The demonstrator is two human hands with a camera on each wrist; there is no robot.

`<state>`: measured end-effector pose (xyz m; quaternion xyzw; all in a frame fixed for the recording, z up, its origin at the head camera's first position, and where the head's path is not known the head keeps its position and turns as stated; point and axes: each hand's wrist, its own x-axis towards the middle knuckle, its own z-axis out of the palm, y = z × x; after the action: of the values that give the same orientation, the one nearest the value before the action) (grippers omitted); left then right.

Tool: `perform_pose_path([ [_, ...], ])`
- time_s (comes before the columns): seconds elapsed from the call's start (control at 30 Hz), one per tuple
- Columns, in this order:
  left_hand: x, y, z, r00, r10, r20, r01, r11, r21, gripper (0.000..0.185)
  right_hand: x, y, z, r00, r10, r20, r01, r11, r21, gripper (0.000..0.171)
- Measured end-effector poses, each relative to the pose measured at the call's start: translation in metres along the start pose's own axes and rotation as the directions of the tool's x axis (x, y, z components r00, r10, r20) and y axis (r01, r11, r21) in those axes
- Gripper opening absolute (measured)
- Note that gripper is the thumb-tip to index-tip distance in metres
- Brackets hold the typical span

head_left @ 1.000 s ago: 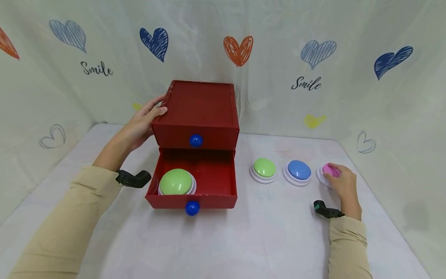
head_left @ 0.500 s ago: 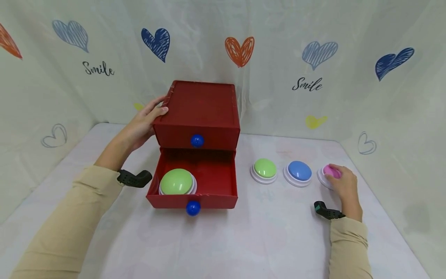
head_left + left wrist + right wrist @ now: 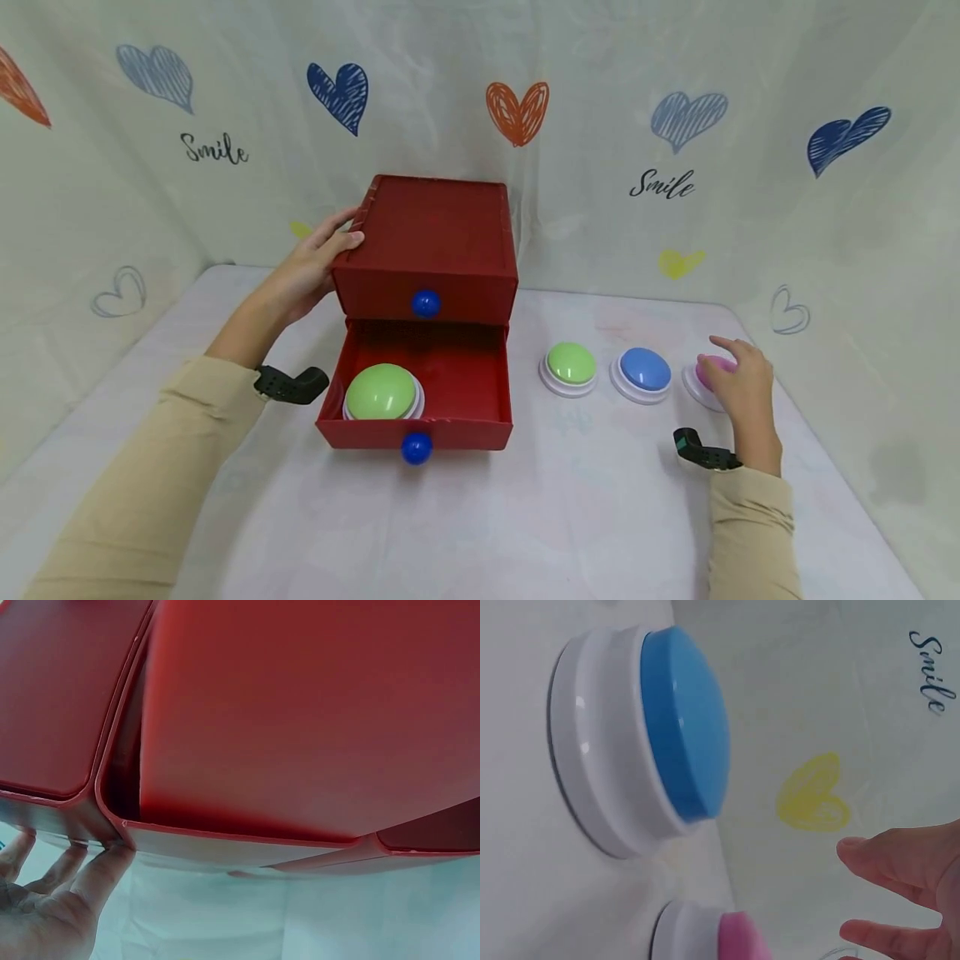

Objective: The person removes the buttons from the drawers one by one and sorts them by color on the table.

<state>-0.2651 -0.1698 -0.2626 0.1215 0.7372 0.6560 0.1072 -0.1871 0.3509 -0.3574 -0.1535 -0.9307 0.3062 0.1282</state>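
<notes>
In the head view, a two-drawer red box (image 3: 435, 225) stands on the table, its lower drawer (image 3: 457, 433) pulled out. A large green dome button (image 3: 380, 392) lies in that drawer, toward the left. My left hand (image 3: 300, 275) rests on the box's left side, thumb at the top edge; the left wrist view shows its fingers (image 3: 101, 874) fairly straight against the wall. At the right, my right hand (image 3: 738, 383) is just above a pink dome button (image 3: 703, 387) on a white base, partly hiding it. In the right wrist view its thumb and fingers are spread, apart from the button.
A blue button (image 3: 643, 371) and a smaller green button (image 3: 570, 365) stand in a row left of the pink one. Blue ball knobs (image 3: 417, 448) stick out from the drawer fronts. A white curtain (image 3: 585, 125) with printed hearts hangs behind the table (image 3: 480, 525).
My right hand has let go of the pink button and lifted slightly, its fingers spreading. The left hand keeps its place on the box.
</notes>
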Motion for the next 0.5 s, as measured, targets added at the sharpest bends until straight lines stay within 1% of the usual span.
perform_pose_path([
  [0.07,0.0,0.0,0.0,1.0,-0.005,-0.002,0.005,1.0,-0.002,0.061,-0.002,-0.009,-0.001,0.999,-0.009,-0.033,0.009,1.0,0.008,0.045],
  [0.17,-0.001,0.002,0.0,1.0,-0.01,0.005,0.009,1.0,0.008,0.06,-0.007,-0.026,-0.003,0.994,-0.051,-0.096,0.052,0.999,0.013,0.039],
  [0.27,-0.001,0.004,0.001,1.0,-0.011,0.003,0.011,1.0,0.001,0.058,-0.015,-0.045,-0.006,0.986,-0.092,-0.136,0.096,0.995,0.02,0.035],
  [0.37,-0.001,0.004,0.001,1.0,-0.011,0.005,0.011,1.0,-0.002,0.058,-0.026,-0.065,-0.008,0.974,-0.154,-0.165,0.162,0.986,0.039,0.032],
  [0.43,-0.001,0.003,0.001,1.0,-0.012,0.006,0.012,1.0,0.004,0.058,-0.033,-0.079,-0.009,0.961,-0.208,-0.181,0.219,0.975,0.045,0.031],
  [0.5,-0.001,0.003,0.0,1.0,-0.013,0.004,0.013,1.0,0.01,0.058,-0.041,-0.093,-0.01,0.94,-0.277,-0.199,0.293,0.954,0.059,0.029],
])
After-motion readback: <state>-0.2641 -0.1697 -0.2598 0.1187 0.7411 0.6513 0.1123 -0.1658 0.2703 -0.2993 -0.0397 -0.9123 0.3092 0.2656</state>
